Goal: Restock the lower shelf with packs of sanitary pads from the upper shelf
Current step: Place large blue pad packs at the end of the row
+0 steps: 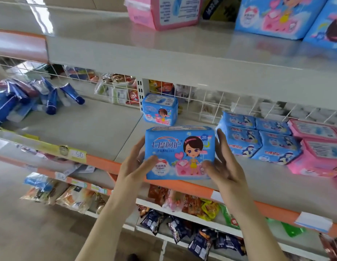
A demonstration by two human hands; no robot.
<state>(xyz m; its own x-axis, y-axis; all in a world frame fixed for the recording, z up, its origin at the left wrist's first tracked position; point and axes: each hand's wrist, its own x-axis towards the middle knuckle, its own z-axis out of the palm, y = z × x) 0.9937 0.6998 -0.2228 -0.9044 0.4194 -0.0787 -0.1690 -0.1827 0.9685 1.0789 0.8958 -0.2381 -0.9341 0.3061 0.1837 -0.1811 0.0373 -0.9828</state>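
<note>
A blue pack of sanitary pads (180, 152) with a cartoon girl on its front stands upright at the front edge of the lower shelf (100, 129). My left hand (134, 164) grips its left side, thumb across the front. My right hand (223, 162) holds its right side, thumb on the front and fingers stretched up along the edge. A second, similar blue pack (160, 110) stands further back on the same shelf. On the upper shelf (164, 51) are a pink pack (164, 12) and blue packs (277, 16).
Stacked blue pad packs (258, 138) and pink packs (318, 147) lie right of my hands. Blue tubes (51, 97) are heaped at the shelf's left end. A wire grid (211, 102) backs the shelf. Snack bags (182, 213) fill the shelves below.
</note>
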